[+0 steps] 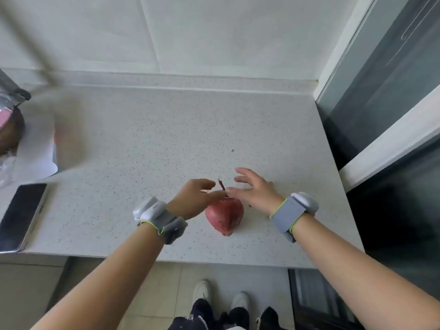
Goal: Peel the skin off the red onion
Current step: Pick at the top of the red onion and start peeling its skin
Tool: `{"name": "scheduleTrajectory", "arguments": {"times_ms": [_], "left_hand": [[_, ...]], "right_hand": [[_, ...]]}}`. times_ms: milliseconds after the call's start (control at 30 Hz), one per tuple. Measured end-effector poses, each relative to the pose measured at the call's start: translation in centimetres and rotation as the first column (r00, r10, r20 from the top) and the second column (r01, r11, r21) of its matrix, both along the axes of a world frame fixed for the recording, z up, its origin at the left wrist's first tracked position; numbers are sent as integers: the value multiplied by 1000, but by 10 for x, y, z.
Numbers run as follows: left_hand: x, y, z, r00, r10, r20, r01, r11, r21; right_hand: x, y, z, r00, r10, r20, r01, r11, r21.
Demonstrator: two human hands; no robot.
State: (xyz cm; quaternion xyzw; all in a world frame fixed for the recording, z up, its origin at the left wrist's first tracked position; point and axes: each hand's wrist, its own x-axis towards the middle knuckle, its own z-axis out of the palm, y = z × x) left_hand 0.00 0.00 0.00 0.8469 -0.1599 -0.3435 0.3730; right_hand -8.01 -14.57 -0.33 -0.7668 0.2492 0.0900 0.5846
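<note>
The red onion (225,216) lies on the speckled white counter (147,148) near its front edge, pointed end toward me. A dark red strip of dry skin (221,184) sticks up from its far end. My left hand (194,197) reaches over the onion's far left side, fingers apart, with the fingertips at that strip. My right hand (256,189) hovers just right of the strip with its fingers spread, and one fingertip meets the left fingertips above the onion. Neither hand visibly grips anything. Both wrists carry grey bands.
A phone (21,216) lies at the counter's left front edge. A bag with a brown item (10,132) and white paper (38,148) sit at the far left. A dark glass door (385,96) borders the right side. My shoes (221,296) show on the floor below.
</note>
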Motion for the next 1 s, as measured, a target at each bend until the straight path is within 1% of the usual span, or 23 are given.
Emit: {"name": "scheduleTrajectory", "arguments": {"times_ms": [67, 133, 200, 233, 300, 333, 400, 500, 600, 700, 733, 800, 900, 1000], "left_hand": [[-1, -3, -7, 996, -91, 27, 88, 991, 99], [-2, -4, -11, 995, -103, -5, 102, 983, 150], [3, -5, -15, 994, -35, -107, 50, 989, 140], [5, -4, -16, 984, 20, -176, 1, 993, 119], [7, -4, -16, 956, 118, -267, -94, 990, 101], [8, -5, -17, 946, 148, -288, -120, 986, 112], [7, -8, -17, 939, 181, -293, -148, 980, 131], [10, -11, -15, 931, 246, -271, -224, 969, 109], [14, -14, -15, 912, 356, -202, -357, 933, 33], [12, -18, -19, 919, 395, 6, -395, 918, 39], [11, -19, -19, 919, 389, 68, -392, 919, 44], [9, -19, -19, 923, 363, 130, -371, 928, 43], [10, -17, -20, 931, 297, 211, -307, 952, 17], [9, -15, -22, 938, 194, 287, -222, 973, 68]], "right_hand": [[2, 6, -4, 994, 46, -94, -50, 998, -33], [-1, 11, -9, 976, 92, -198, -103, 994, -47], [1, 11, -13, 960, 93, -265, -106, 994, -36], [2, 10, -14, 949, 95, -301, -108, 994, -25], [5, 11, -17, 922, 135, -363, -148, 989, -8], [6, 13, -19, 916, 156, -370, -168, 986, -1], [10, 17, -22, 929, 154, -337, -167, 986, -10], [17, 20, -25, 943, 139, -303, -172, 981, -85], [25, 25, -30, 973, 72, -221, -128, 959, -253], [26, 34, -36, 991, -9, -132, -46, 911, -409], [26, 37, -39, 995, -16, -97, -28, 897, -441], [25, 40, -43, 999, -34, -33, 13, 864, -504], [26, 42, -45, 999, -42, 3, 37, 831, -555], [25, 44, -48, 999, -27, 26, 37, 823, -566]]}}
